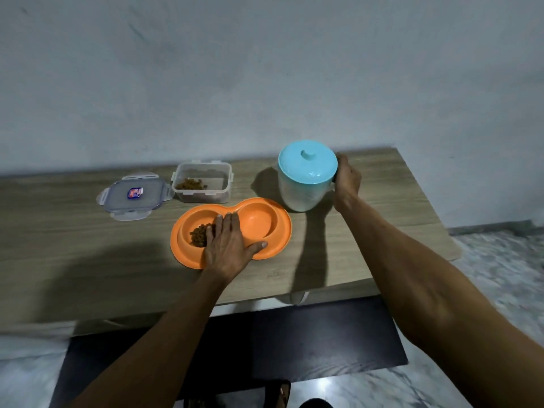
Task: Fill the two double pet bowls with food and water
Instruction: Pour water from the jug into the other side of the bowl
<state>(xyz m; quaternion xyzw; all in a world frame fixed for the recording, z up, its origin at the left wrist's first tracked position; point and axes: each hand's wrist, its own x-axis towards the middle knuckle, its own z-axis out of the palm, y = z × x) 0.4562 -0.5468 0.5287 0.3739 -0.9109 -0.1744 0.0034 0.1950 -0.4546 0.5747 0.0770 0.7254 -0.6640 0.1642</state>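
An orange double pet bowl [273,231] lies on the wooden table [73,245]. Its left well holds brown kibble [198,234]; its right well looks dry. My left hand [228,245] rests flat across the middle of the bowl, fingers together, thumb on the near rim. A clear water jug [303,192] with a light blue lid [307,161] stands behind the bowl to the right. My right hand [347,179] is wrapped around the jug's handle on its right side. Only one double bowl is in view.
A clear food container [203,178] with some kibble stands behind the bowl. Its clip lid [134,195] lies flat to its left. A wall rises close behind the table. The table's right edge is near the jug. A dark mat covers the floor below.
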